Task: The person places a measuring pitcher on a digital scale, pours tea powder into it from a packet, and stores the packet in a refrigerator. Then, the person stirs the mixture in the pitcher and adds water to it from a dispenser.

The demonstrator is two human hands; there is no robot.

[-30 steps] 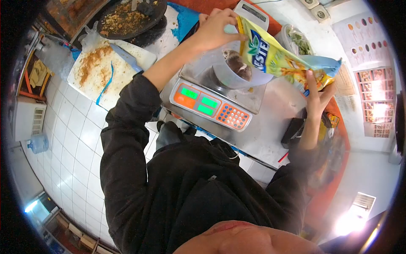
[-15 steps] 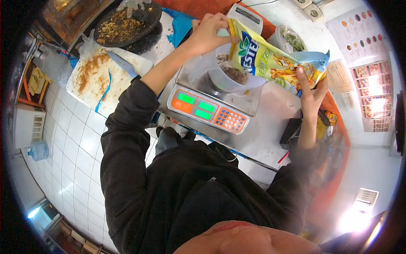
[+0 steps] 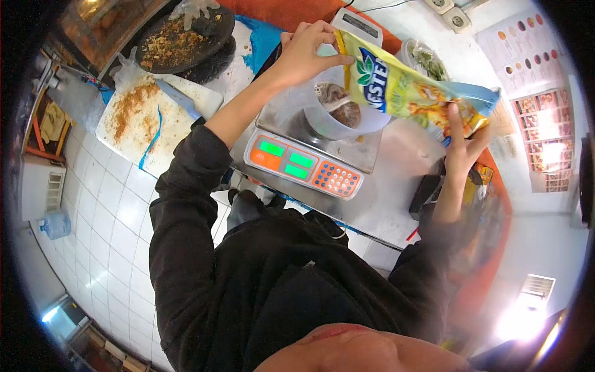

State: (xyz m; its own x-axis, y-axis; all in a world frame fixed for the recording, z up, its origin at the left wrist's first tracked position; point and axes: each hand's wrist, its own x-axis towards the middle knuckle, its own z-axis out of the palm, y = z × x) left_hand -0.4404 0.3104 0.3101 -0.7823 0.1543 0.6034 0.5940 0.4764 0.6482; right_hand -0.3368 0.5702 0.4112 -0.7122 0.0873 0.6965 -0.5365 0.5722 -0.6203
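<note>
A yellow-green foil pouch with a blue end is held tilted over a translucent plastic tub. My left hand pinches its yellow left corner. My right hand grips the blue right end, fingers on its printed front. Dark brown contents show inside the tub. The tub stands on the metal plate of an orange-and-white digital scale with green lit displays. Whether anything is coming out of the pouch cannot be seen.
To the left, a white cutting board bears brown crumbs, a knife and a blue strip. Behind it stands a dark round tray of crumbs. A tub of green leaves and a white device are at the back.
Over the last half second the right end of the pouch has shifted slightly right with my right hand. My left hand keeps its pinch on the left corner.
</note>
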